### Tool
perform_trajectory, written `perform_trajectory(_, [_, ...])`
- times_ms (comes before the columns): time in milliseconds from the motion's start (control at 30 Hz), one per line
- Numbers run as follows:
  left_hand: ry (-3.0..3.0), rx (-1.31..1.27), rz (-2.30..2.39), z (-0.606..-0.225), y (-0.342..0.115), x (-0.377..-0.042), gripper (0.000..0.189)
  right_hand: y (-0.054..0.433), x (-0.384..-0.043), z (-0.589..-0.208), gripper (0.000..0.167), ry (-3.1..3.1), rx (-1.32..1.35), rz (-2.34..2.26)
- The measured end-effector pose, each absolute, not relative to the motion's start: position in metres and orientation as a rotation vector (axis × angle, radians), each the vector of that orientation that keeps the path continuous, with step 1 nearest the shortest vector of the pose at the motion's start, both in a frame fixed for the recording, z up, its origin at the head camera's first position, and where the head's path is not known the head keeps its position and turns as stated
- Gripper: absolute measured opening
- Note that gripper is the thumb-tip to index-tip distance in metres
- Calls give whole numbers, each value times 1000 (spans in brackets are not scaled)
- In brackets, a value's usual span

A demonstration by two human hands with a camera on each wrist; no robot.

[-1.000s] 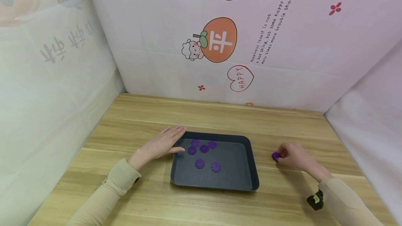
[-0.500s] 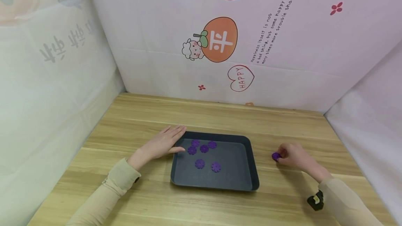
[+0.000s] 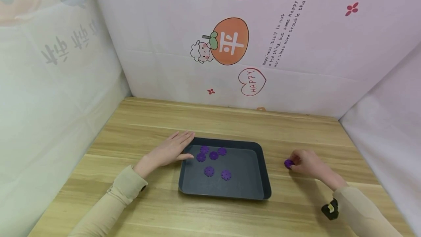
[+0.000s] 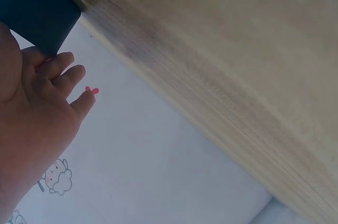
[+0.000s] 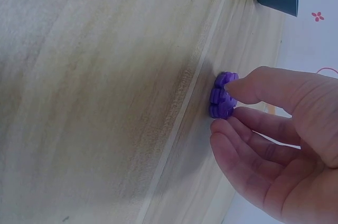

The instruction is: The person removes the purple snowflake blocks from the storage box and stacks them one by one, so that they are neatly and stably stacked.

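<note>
Pinching at least one purple, notched, round plastic piece [image 5: 223,97], our right hand [image 3: 306,162] nearly closed, right of the dark-grey rectangular tray [image 3: 245,186] | left hand [image 3: 169,150] straight-fingered, gripping nothing, at the tray's far-left corner | we'd best pinch edges lightly

"HAPPY" in heart [image 3: 252,82], "Happiness itself…" on backdrop [image 3: 296,90]

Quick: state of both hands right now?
Left hand: open, at a corner of the grey tray.
Right hand: closed, holding one or more purple discs.
</note>
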State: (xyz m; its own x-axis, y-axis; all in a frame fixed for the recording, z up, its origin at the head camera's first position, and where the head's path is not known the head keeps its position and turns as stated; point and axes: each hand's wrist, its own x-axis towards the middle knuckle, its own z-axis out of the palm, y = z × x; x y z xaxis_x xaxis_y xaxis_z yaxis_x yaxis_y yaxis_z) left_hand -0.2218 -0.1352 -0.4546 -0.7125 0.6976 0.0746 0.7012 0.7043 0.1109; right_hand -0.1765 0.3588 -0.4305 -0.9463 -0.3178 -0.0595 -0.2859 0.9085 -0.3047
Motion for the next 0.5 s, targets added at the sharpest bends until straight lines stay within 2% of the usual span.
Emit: perform_trajectory(500, [-2868, -1176, -218, -459, -136, -224, 80, 358, -177, -432, 17, 2971, -506, -432])
